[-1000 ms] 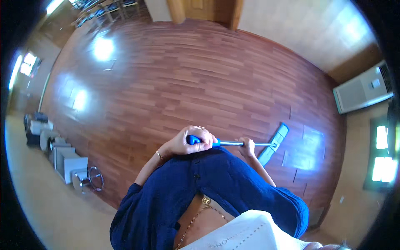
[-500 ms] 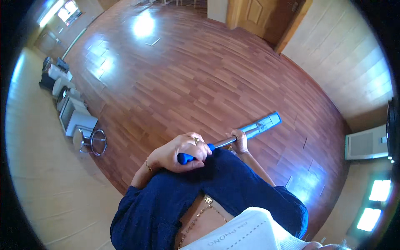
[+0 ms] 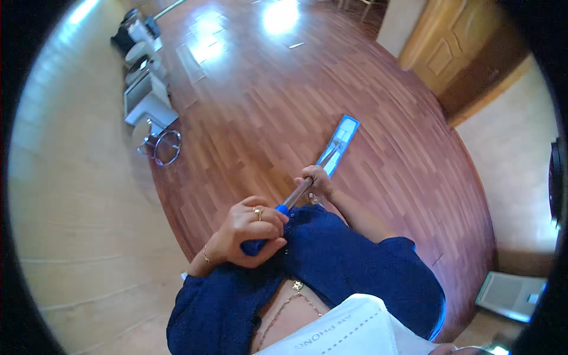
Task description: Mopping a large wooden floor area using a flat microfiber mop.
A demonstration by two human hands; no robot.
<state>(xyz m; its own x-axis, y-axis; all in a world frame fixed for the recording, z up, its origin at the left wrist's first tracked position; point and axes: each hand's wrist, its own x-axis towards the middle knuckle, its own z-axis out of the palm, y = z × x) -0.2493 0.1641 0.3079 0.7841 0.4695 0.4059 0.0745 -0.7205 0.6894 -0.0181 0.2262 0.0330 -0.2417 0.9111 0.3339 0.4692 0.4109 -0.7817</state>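
Note:
A flat mop (image 3: 345, 131) slants away from my body, its long narrow head, white with blue edges, resting on the wood-look floor (image 3: 254, 124). My left hand (image 3: 253, 229) is closed round the blue grip at the top of its pole, close in front of my dark blue top. Further down, my right hand (image 3: 317, 179) wraps the metal pole. Part of the pole below that hand is hidden by it. A gold ring and a bracelet show on my left hand and wrist.
Against the left wall stand a stool with a metal ring base (image 3: 167, 148), a white box-like item (image 3: 152, 109) and dark items behind. A wooden door (image 3: 467, 50) is at the upper right. A white panelled unit (image 3: 512, 294) stands at the lower right. A small pale piece (image 3: 296, 45) lies far off.
The mop head has swung left and farther forward, and its pole points more straight ahead. Both hands stay on the pole. My view has turned to the right.

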